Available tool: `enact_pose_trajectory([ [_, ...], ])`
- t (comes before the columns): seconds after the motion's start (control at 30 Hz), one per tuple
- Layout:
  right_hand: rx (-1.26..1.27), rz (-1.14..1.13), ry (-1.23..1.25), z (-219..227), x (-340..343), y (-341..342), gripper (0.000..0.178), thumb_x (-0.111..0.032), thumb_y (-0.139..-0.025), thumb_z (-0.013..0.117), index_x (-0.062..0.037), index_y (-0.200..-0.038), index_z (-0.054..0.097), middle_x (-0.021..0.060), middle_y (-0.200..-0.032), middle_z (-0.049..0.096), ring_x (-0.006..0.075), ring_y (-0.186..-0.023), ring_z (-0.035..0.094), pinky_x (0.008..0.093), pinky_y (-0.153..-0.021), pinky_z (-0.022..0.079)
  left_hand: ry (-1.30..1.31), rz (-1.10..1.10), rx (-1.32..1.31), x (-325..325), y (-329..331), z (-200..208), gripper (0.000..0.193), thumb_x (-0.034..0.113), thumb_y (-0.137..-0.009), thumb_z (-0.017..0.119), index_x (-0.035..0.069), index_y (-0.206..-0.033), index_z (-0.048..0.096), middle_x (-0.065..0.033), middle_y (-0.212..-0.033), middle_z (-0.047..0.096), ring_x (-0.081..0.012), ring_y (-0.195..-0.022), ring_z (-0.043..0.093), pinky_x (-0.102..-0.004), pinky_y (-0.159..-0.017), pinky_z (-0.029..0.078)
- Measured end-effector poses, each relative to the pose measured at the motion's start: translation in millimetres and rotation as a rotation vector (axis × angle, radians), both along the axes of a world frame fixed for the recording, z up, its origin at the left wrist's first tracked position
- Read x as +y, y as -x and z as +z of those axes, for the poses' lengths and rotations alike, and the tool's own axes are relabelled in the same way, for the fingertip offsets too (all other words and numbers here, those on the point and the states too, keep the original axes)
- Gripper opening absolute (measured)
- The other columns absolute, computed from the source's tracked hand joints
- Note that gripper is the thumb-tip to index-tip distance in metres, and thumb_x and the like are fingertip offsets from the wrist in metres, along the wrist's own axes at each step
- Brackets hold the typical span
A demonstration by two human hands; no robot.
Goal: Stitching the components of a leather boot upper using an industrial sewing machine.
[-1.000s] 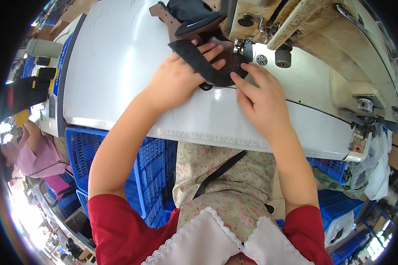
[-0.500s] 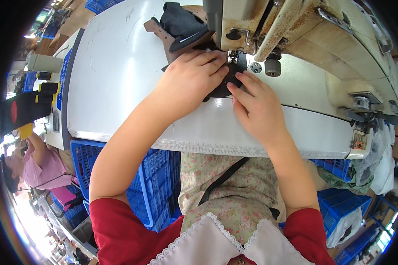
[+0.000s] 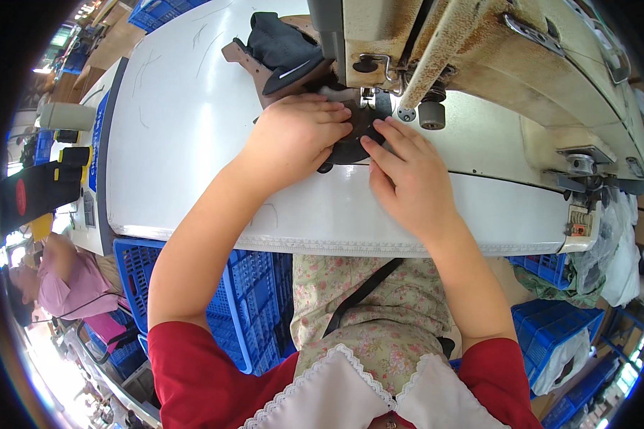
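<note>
A dark piece of material point(image 3: 352, 143) lies flat on the white table point(image 3: 193, 143) under the head of a beige sewing machine point(image 3: 479, 57). My left hand point(image 3: 293, 136) presses on its left side, fingers bent over it. My right hand point(image 3: 404, 175) rests on its right side, fingertips close to the needle area point(image 3: 379, 100). Most of the piece is hidden under both hands. Behind it sits a stack of dark and brown cut pieces point(image 3: 279, 50).
Blue plastic crates point(image 3: 243, 286) stand under the table's front edge, more at the lower right point(image 3: 551, 329). A black device with a red spot point(image 3: 39, 189) and a grey cone point(image 3: 68, 114) sit at the table's left end. Another person in pink point(image 3: 64, 279) works at lower left.
Both hands have slid the dark piece further in under the machine head. The view has come closer to the machine.
</note>
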State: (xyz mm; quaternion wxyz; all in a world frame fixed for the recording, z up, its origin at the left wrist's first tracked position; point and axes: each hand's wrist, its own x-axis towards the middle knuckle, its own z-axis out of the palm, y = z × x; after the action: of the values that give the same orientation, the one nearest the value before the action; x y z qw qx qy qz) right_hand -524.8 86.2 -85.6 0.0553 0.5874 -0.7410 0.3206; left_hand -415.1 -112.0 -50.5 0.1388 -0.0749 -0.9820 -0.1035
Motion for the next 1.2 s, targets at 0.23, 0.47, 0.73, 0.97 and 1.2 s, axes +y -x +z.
enact_pose_trajectory([
  [0.23, 0.010, -0.001, -0.025, 6.0, -1.8, 1.4, 0.035, -0.010, -0.079, 0.064, -0.0017, -0.112, 0.068, 0.0161, -0.126, 0.061, 0.0349, -0.115, 0.056, 0.0468, -0.103, 0.041, 0.023, 0.025, -0.009, -0.7, 1.9, -1.0, 0.035, 0.002, -0.067, 0.067, 0.008, -0.101, 0.073, -0.0061, -0.117, 0.070, -0.0234, -0.110, 0.065, -0.0385, -0.097, 0.051],
  [0.47, 0.006, 0.023, -0.010, 2.4, 1.2, -0.2, 0.034, -0.009, -0.079, 0.065, -0.0007, -0.112, 0.066, 0.0142, -0.119, 0.062, 0.0328, -0.113, 0.056, 0.0458, -0.099, 0.042, 0.028, 0.017, 0.029, -2.0, 2.4, -2.6, 0.036, 0.001, -0.066, 0.067, 0.008, -0.102, 0.073, -0.0063, -0.116, 0.070, -0.0232, -0.109, 0.065, -0.0381, -0.095, 0.052],
  [0.73, 0.008, 0.028, -0.030, 6.2, 0.9, -1.9, 0.033, -0.008, -0.080, 0.064, -0.0004, -0.112, 0.066, 0.0144, -0.119, 0.061, 0.0324, -0.115, 0.056, 0.0441, -0.097, 0.044, 0.025, 0.003, 0.037, -3.4, 4.2, -4.2, 0.033, 0.002, -0.067, 0.068, 0.007, -0.100, 0.073, -0.0062, -0.114, 0.071, -0.0224, -0.110, 0.065, -0.0374, -0.093, 0.052],
  [0.97, 0.050, 0.016, -0.042, 3.9, -3.3, -2.3, 0.035, -0.009, -0.081, 0.063, 0.0011, -0.115, 0.064, 0.0160, -0.122, 0.060, 0.0324, -0.117, 0.055, 0.0443, -0.098, 0.043, 0.019, 0.007, 0.061, -10.4, 9.3, -5.6, 0.032, 0.000, -0.067, 0.067, 0.006, -0.098, 0.073, -0.0071, -0.111, 0.071, -0.0241, -0.107, 0.066, -0.0372, -0.094, 0.052],
  [1.2, 0.011, -0.027, -0.038, 3.5, -5.6, -3.2, 0.039, -0.009, -0.081, 0.062, -0.0003, -0.119, 0.063, 0.0149, -0.125, 0.059, 0.0316, -0.110, 0.055, 0.0452, -0.096, 0.043, 0.026, 0.009, 0.087, -13.7, 14.9, -7.6, 0.033, 0.000, -0.067, 0.067, 0.006, -0.099, 0.073, -0.0084, -0.110, 0.071, -0.0248, -0.106, 0.066, -0.0376, -0.095, 0.051],
])
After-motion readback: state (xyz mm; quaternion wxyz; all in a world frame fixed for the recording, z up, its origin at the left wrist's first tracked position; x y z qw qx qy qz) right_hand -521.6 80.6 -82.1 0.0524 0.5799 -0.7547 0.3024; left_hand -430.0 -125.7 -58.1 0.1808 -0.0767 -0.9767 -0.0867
